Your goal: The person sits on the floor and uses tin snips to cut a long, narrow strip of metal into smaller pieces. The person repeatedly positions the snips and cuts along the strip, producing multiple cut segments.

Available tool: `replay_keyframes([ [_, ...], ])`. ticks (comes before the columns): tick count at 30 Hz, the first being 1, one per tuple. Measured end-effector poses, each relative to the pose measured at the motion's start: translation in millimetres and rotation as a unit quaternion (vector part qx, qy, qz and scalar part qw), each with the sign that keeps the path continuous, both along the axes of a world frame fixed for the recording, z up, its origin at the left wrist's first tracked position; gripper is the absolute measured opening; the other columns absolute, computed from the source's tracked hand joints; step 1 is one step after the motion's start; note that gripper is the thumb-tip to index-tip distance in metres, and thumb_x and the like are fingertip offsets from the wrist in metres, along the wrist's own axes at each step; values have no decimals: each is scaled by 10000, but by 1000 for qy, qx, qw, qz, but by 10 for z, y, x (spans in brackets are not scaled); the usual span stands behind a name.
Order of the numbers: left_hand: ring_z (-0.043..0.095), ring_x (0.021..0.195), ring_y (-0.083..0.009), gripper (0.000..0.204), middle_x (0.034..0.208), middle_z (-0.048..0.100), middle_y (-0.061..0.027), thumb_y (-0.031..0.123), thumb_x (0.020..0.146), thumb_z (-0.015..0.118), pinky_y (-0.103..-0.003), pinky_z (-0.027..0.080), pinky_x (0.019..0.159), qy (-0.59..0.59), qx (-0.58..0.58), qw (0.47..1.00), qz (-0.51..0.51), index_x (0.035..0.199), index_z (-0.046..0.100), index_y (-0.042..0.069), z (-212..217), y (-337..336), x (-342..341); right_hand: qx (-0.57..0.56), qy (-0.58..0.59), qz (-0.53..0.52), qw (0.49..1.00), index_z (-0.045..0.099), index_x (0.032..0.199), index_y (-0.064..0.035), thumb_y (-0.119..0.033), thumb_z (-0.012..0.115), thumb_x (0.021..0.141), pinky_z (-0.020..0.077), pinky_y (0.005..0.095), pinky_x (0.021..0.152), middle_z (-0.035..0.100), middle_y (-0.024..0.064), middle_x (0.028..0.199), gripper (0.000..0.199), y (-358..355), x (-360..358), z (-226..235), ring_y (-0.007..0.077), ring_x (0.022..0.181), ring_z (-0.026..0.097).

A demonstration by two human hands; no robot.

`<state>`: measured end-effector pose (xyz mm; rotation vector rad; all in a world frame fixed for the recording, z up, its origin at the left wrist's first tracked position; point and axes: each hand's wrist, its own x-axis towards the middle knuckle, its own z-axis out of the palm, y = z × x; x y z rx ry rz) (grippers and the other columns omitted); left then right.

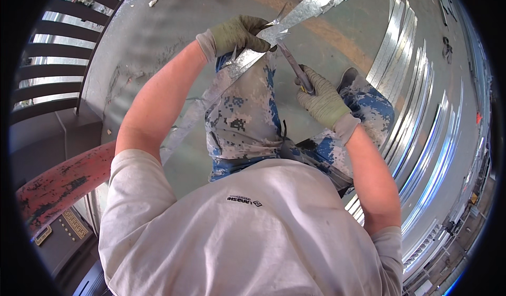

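My left hand [240, 35], in a grey-green glove, is closed on a long galvanized sheet-metal strip [305, 9]. The strip slants across my legs and out toward the upper right, with bent, pointed tabs along its edges. My right hand [321, 96], also gloved, is wrapped round a slim grey metal hand tool [289, 60]. The tool's far end meets the strip just right of my left fingers; its exact kind is unclear. My legs in camouflage trousers [240, 111] are under the work, one knee bent out to the right.
Several long shiny metal strips [392, 48] and profiles lie on the floor at my right. Farther out is a small dark tool [447, 51]. On my left stand a dark slatted frame [63, 48], a worn red tube [71, 183] and a dark ornamented panel [68, 233].
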<state>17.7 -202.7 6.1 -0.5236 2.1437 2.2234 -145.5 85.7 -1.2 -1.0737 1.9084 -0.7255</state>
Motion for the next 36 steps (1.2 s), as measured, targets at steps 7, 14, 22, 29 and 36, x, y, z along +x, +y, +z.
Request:
replay_keyframes([
  [7,751,1123,-142,522,1236,833,-74,11,955,839,-316,585,1046,-12,-15,1000,-6,1457,708,-40,75,8,-1,0,-13,-25,1000,527,1657,-19,-189,682,979,538,429,1124,689,260,1497,716,-4,0,-22,405,1324,699],
  [14,759,1139,-158,527,1248,832,-89,17,959,843,-325,586,1060,1,-16,1000,-6,1463,700,-41,27,-2,10,-3,4,-12,1000,491,1684,-15,-127,696,1048,572,296,958,739,87,1351,678,-32,24,37,158,1067,681],
  [22,762,1160,-167,540,1259,830,-102,6,959,840,-327,587,1070,-1,-29,1000,-9,1474,687,-50,-9,-20,-5,-25,104,4,994,501,1666,16,-126,695,1049,575,313,995,741,121,1332,662,11,30,-99,175,1092,692],
  [29,758,1153,-163,545,1256,830,-102,0,955,837,-323,588,1063,-8,-25,1000,-3,1476,686,-54,23,-2,4,-9,65,-7,998,534,1645,-12,-124,696,1042,568,321,1006,744,124,1315,633,-1,44,-32,184,1092,689],
  [36,757,1139,-153,551,1251,833,-98,22,947,849,-319,587,1057,-4,-36,999,-5,1471,693,-49,23,-5,2,-4,79,-19,997,549,1627,-14,-116,701,1030,570,319,994,739,106,1294,624,11,91,9,179,1076,686],
])
